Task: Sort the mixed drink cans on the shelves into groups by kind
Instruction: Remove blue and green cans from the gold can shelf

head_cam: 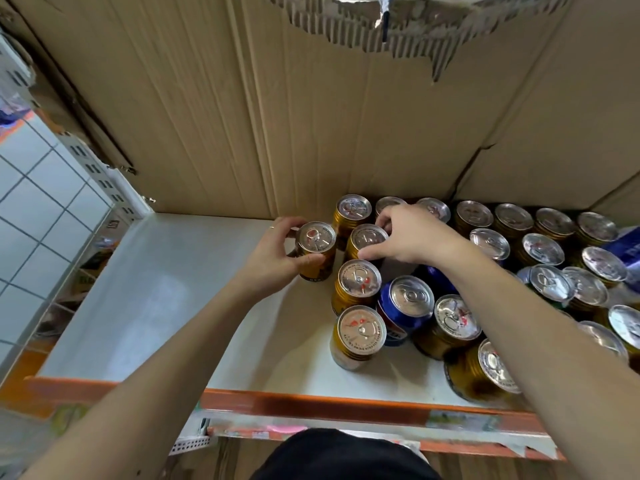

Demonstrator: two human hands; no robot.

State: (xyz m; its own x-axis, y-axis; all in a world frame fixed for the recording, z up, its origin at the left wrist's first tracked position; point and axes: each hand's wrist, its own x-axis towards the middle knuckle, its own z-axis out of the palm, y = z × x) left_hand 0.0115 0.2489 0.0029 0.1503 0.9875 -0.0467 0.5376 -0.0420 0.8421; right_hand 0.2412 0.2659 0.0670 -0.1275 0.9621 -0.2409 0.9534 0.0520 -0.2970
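My left hand [273, 254] grips a gold can [316, 251] on the white shelf [166, 289], just left of a column of upright gold cans [358, 284]. My right hand [412, 237] curls its thumb and fingers round the top of another gold can [367, 239] in that column. A blue can [407, 306] stands right of the column, among more gold cans. Several gold and blue cans [540, 249] fill the right half of the shelf. One gold can [485, 370] at the front right leans over.
A cardboard sheet [277, 116] forms the back wall, torn at the top. The shelf's orange front edge [311, 405] runs below the cans. A tiled wall [38, 202] and a slotted white upright [114, 188] stand at the left.
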